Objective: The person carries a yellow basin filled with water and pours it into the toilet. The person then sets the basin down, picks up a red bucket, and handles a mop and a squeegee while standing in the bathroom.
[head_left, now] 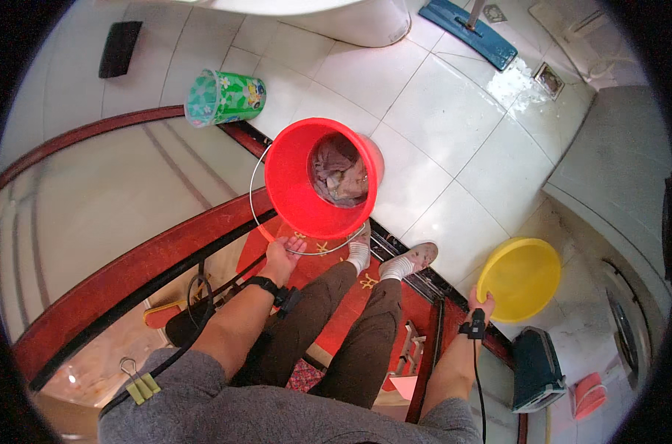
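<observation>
A round red plastic bucket and a round yellow plastic basin are held.
The bucket, ahead of the feet, is gripped by its thin metal handle in the left hand; the basin's rim is pinched by the right hand. Tipping could be caused by an uneven pull, slipping by the one-sided pinch. Fingertips beneath the basin are hidden; whether the bunched mauve cloth is wet cannot be told.

Grey shirt, dark brown trousers
</observation>
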A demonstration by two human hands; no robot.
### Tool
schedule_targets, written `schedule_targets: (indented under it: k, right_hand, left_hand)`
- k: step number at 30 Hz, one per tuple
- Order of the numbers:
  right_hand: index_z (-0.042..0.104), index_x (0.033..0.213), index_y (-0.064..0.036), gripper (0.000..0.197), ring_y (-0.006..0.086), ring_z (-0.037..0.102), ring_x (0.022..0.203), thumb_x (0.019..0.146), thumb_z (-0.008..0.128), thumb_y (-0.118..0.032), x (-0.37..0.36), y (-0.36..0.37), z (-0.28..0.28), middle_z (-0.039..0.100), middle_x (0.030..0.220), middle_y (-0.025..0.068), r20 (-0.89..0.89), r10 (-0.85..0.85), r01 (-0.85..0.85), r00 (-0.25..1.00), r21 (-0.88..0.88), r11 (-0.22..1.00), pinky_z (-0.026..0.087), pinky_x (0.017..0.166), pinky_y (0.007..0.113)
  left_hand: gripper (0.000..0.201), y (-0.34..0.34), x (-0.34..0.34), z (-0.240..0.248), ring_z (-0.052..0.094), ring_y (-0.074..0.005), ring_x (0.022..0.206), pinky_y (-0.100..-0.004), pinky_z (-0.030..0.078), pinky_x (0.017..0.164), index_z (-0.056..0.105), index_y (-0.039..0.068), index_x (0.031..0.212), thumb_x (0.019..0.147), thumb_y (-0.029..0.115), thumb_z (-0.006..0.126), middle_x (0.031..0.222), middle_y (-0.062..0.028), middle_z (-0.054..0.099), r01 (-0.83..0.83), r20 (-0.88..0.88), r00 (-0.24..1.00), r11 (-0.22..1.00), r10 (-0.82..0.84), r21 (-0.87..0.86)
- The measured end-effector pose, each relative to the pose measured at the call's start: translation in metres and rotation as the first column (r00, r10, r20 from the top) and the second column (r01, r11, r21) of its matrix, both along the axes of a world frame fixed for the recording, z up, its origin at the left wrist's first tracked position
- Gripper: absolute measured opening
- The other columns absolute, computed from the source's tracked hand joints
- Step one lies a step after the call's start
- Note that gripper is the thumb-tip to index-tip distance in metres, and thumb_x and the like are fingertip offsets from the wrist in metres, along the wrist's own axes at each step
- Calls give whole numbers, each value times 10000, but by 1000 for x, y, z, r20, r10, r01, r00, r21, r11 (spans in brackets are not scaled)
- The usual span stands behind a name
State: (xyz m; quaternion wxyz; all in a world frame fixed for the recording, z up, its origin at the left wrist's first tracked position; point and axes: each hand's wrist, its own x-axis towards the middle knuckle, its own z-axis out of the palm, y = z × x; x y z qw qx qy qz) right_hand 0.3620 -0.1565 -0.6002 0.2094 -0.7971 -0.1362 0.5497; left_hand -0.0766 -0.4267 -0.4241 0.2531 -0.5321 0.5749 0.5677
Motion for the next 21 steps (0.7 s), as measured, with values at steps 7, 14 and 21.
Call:
schedule_targets:
  k: [7, 14, 21]
  right_hand:
    - [496, 763, 33, 155, 201, 554, 642, 819, 439, -101, -60, -30, 62, 529, 691, 88, -443, -431, 258, 786, -398, 880, 510, 607, 308]
    - [498, 849, -4, 121, 200, 566, 642, 807, 484, -116, -119, -56, 166, 558, 767, 92, -367, -3, -154, 930, -397, 905, 515, 578, 313]
    - [493, 820, -15, 106, 195, 566, 640, 801, 470, -117, -100, -54, 245, 558, 741, 85, -350, 57, -183, 935, -338, 923, 507, 571, 308]
  left_hand:
    - [138, 20, -4, 36, 496, -221, 704, -390, 432, 748, 414, 77, 683, 792, 153, 452, 671, -54, 469, -1, -37, 999, 1000, 1, -6]
    - [344, 41, -5, 107, 357, -259, 1000, -395, 360, 825, 395, 57, 1097, 782, 159, 489, 1107, -120, 330, 418, 251, 888, 903, -384, -98]
    - [354, 33, 3, 134, 398, -260, 970, -396, 415, 785, 399, 37, 1091, 768, 132, 507, 1105, -123, 358, 570, 275, 795, 821, -540, -35]
